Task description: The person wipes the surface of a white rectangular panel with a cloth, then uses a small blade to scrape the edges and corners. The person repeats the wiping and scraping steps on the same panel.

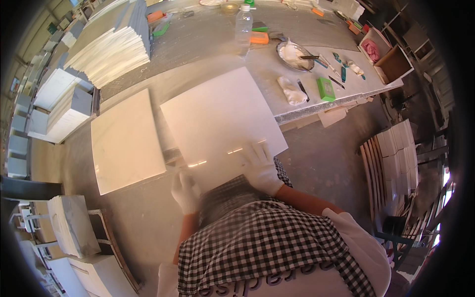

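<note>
A glossy white square tile [220, 111] lies in front of me on the workbench, its near edge reaching my checked apron. My left hand [185, 192], in a white glove, grips the tile's near left edge; its fingertips are partly hidden. On the tile's near right part rests my gloved right hand [261, 171], fingers spread flat on the surface. To the left is a second pale tile [128, 141] with faint veining, apart from both hands.
A bowl of white paste [293, 54], a green box [326, 89], a white cloth [292, 91] and small tools lie at the right. A clear bottle [243, 29] stands behind the tile. Stacked tiles [111, 49] rise at the far left; more stacks [396, 148] stand right.
</note>
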### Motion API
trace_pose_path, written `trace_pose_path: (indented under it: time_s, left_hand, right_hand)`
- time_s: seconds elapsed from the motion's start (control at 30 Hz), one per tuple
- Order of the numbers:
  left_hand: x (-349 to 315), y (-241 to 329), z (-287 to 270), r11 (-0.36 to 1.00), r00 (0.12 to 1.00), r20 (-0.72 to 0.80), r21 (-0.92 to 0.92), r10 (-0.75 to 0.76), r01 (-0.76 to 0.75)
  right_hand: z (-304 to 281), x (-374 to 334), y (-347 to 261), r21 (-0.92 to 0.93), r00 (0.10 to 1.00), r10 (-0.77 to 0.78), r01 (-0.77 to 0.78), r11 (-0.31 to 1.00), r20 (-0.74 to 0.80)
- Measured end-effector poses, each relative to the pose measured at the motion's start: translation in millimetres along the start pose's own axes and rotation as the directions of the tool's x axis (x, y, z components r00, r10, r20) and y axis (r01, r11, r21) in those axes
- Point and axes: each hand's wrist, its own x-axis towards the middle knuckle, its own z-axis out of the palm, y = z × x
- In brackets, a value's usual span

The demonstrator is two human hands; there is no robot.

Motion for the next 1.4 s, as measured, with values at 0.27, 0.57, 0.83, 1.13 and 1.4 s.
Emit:
trace_pose_path:
  time_s: [0.27, 0.57, 0.83, 1.13, 1.4]
  left_hand:
    - [-18, 33, 3, 0.885, 0.929, -0.02, 0.314, 0.369, -0.345]
    - [15, 69, 55, 0.586, 0.626, 0.6, 0.299, 0.499, -0.753]
    - [77, 61, 95, 0.39, 0.463, 0.778, 0.304, 0.425, -0.869]
    - [140, 73, 87, 0.192, 0.658, 0.595, 0.658, 0.461, -0.728]
    - [179, 81, 61, 0.311, 0.866, 0.382, 0.822, 0.322, -0.478]
  right_hand:
    - [4, -1, -1, -0.024, 1.0, -0.001, 0.001, 1.0, -0.018]
    - [-2, 3, -2, -0.079, 0.999, -0.032, 0.029, 0.996, -0.035]
    - [-9, 8, -2, -0.054, 0.997, -0.057, 0.054, 0.997, -0.061]
    - [-7, 5, -2, 0.0, 0.996, -0.018, 0.018, 1.0, -0.092]
    - [-4, 3, 1, -0.027, 0.996, -0.03, 0.028, 0.999, -0.081]
